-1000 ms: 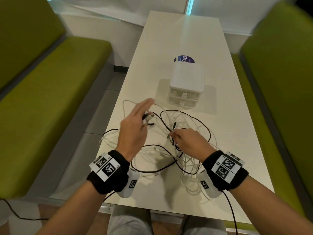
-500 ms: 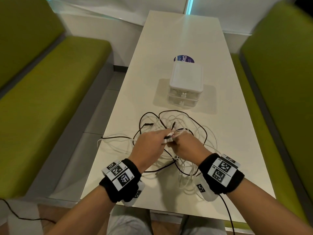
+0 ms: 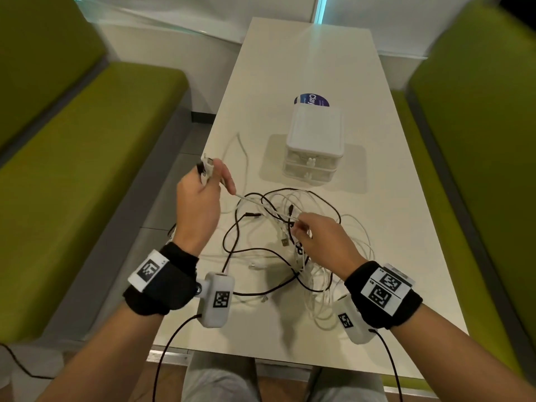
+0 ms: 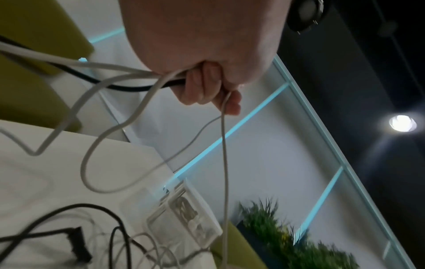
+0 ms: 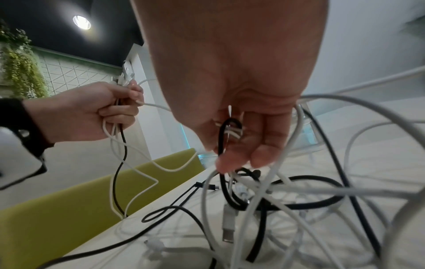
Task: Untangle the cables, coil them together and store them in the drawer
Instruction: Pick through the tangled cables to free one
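Observation:
A tangle of white and black cables (image 3: 278,245) lies on the white table (image 3: 304,62) in front of me. My left hand (image 3: 203,195) is raised at the table's left edge and grips a bunch of cable ends (image 3: 206,166), white and black, whose strands hang from my fist (image 4: 207,85). My right hand (image 3: 316,242) hovers over the tangle and pinches white and black strands (image 5: 230,131) between curled fingers. A taut white strand (image 3: 261,206) runs between both hands. The small white drawer unit (image 3: 314,146) stands beyond the tangle, both drawers closed.
A round blue sticker (image 3: 311,99) lies behind the drawer unit. Green benches (image 3: 81,158) flank the table on both sides (image 3: 478,140). The left table edge is right below my left hand. A plant (image 4: 287,240) shows in the left wrist view.
My left hand came to the right hand, took cable ends, then pulled up and away to the left, drawing a white strand taut. The right hand stayed over the tangle.

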{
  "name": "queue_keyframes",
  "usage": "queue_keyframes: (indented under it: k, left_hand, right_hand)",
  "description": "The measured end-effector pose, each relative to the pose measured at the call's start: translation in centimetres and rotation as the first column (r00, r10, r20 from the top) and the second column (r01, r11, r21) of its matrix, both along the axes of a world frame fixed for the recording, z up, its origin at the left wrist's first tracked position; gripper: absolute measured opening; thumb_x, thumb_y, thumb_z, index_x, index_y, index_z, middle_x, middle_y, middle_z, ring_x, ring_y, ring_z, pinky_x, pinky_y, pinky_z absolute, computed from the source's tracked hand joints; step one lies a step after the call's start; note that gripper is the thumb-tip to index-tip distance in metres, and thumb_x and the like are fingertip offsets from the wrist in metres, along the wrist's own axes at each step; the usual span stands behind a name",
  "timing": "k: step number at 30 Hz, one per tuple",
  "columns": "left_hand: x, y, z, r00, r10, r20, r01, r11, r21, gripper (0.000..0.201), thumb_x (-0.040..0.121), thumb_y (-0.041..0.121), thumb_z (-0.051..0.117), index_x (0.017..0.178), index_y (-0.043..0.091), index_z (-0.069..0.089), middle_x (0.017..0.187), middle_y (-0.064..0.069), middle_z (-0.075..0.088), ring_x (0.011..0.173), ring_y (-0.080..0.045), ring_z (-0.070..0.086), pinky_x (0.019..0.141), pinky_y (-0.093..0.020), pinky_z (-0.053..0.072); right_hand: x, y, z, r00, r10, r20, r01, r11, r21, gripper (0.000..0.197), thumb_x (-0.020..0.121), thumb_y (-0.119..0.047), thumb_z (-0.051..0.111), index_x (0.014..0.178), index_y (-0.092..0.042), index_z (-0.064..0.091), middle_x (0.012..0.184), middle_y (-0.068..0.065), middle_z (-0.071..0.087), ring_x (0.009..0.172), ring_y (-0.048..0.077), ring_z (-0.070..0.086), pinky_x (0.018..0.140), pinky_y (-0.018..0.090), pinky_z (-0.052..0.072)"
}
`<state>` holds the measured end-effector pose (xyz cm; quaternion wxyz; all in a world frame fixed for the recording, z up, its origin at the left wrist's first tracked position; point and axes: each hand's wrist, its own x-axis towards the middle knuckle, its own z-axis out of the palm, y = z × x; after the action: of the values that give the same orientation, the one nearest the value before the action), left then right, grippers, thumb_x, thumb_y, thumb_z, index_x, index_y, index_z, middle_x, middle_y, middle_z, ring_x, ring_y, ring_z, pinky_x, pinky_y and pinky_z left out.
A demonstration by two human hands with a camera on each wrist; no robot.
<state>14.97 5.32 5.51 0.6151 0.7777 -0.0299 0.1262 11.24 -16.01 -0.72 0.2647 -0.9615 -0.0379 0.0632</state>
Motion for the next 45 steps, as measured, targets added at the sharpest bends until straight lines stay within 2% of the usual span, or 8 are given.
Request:
queue_keyframes:
  k: [3,9,15,21,29,35,41,45]
  left_hand:
    - [0.7,0.5,-0.3,0.998,0.041,-0.053,-0.034,0.992,0.123,0.039,0.104,0.028,0.039,0.073,0.017,0.06,0.064,0.013,0.061,0.059,0.002,0.054,0.066,-0.028,0.041]
    - [0.5,0.2,-2.5,0.996,0.088,0.019,-0.081,0.787,0.612,0.042,0.099,0.007,0.048,0.141,0.012,0.048,0.131,-0.007,0.062,0.109,-0.028,0.063,0.092,-0.041,0.049]
    - [-1.3,-1.9,-2.5,0.962,-0.224,0.157,0.109,0.841,0.53,0.054,0.093,-0.003,0.05,0.139,0.025,0.051,0.121,0.001,0.067,0.096,-0.015,0.068,0.089,-0.034,0.055]
    - [-1.4,-3.9,-4.6,0.921,-0.379,-0.089,0.295,0.531,0.794,0.045,0.089,0.004,0.049,0.131,0.02,0.054,0.116,0.002,0.054,0.082,-0.03,0.062,0.062,-0.037,0.044]
    - [0.3,-2.9,-1.9,0.96,-0.233,0.158,0.096,0.799,0.594,0.023,0.086,0.0,0.047,0.097,0.013,0.063,0.089,0.003,0.065,0.075,-0.026,0.061,0.067,-0.045,0.049]
    - [0.1,-2.3,-0.6,0.957,-0.14,0.253,0.028,0.916,0.399,0.023,0.089,-0.001,0.049,0.092,0.013,0.066,0.085,0.013,0.066,0.073,-0.009,0.059,0.065,-0.023,0.044]
    - [0.3,-1.0,-2.1,0.984,-0.127,0.123,0.046,0.855,0.517,0.025,0.087,-0.003,0.05,0.092,0.017,0.064,0.086,0.012,0.065,0.079,-0.012,0.062,0.071,-0.031,0.049]
    - [-0.2,1.0,-2.8,0.989,-0.139,0.05,0.098,0.868,0.486,0.041,0.083,-0.009,0.046,0.076,0.031,0.05,0.081,0.015,0.064,0.075,0.008,0.059,0.067,-0.006,0.041]
  right_hand:
    - [0.2,0.2,0.6,1.0,0.009,-0.01,-0.009,1.0,0.004,0.029,0.103,-0.031,0.043,0.081,-0.015,0.053,0.079,-0.001,0.061,0.068,0.018,0.056,0.063,0.032,0.04]
    - [0.1,-0.3,1.5,0.994,-0.028,-0.102,0.031,0.999,0.03,0.036,0.105,-0.033,0.036,0.085,-0.013,0.059,0.074,0.006,0.065,0.045,0.02,0.058,0.047,0.03,0.049]
    - [0.5,0.0,1.8,0.988,-0.017,-0.151,0.019,1.0,0.013,0.03,0.102,-0.02,0.038,0.09,-0.008,0.062,0.088,0.008,0.069,0.064,0.025,0.063,0.047,0.027,0.048]
    - [0.7,0.6,2.2,0.999,0.05,0.006,-0.05,0.995,-0.088,0.02,0.101,-0.026,0.044,0.084,-0.022,0.053,0.078,-0.006,0.061,0.073,0.019,0.052,0.06,0.033,0.038]
    - [1.3,1.9,4.2,0.901,0.042,0.431,0.004,0.994,-0.105,0.009,0.101,-0.023,0.049,0.099,-0.018,0.057,0.098,-0.002,0.061,0.069,0.029,0.058,0.056,0.039,0.048]
    - [3.1,2.4,5.5,0.738,0.143,0.66,0.069,0.956,-0.284,0.005,0.091,-0.005,0.062,0.093,-0.01,0.063,0.097,0.004,0.064,0.058,0.029,0.055,0.052,0.037,0.046]
    - [2.3,3.4,5.1,0.903,0.171,0.395,-0.092,0.973,-0.213,0.016,0.101,-0.02,0.046,0.099,-0.016,0.061,0.096,0.002,0.064,0.072,0.031,0.06,0.061,0.042,0.05]
    - [1.4,4.0,3.9,0.963,0.117,0.243,-0.08,0.984,-0.157,0.021,0.102,-0.028,0.04,0.104,-0.02,0.059,0.097,0.001,0.062,0.084,0.031,0.059,0.074,0.043,0.049]
